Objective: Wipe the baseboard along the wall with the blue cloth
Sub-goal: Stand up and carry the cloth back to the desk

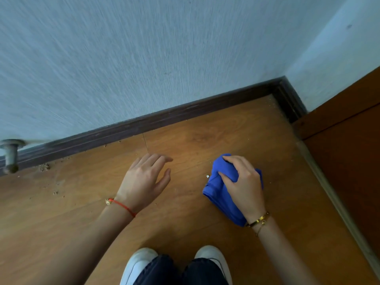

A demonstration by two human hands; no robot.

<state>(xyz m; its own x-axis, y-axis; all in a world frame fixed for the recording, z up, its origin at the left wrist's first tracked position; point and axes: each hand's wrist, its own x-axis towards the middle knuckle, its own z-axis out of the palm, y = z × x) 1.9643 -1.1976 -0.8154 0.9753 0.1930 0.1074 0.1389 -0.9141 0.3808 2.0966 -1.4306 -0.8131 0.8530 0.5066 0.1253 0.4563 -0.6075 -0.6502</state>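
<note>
White shoes (139,264) stand nearest on the wooden floor (61,223). Beyond them, the right hand (242,182) has its grip clamped on the bunched blue cloth (218,192), well short of the baseboard (144,124). The left hand (144,179) hovers beside the cloth, fingers apart. Crumbs (44,167) lie along the baseboard.
</note>
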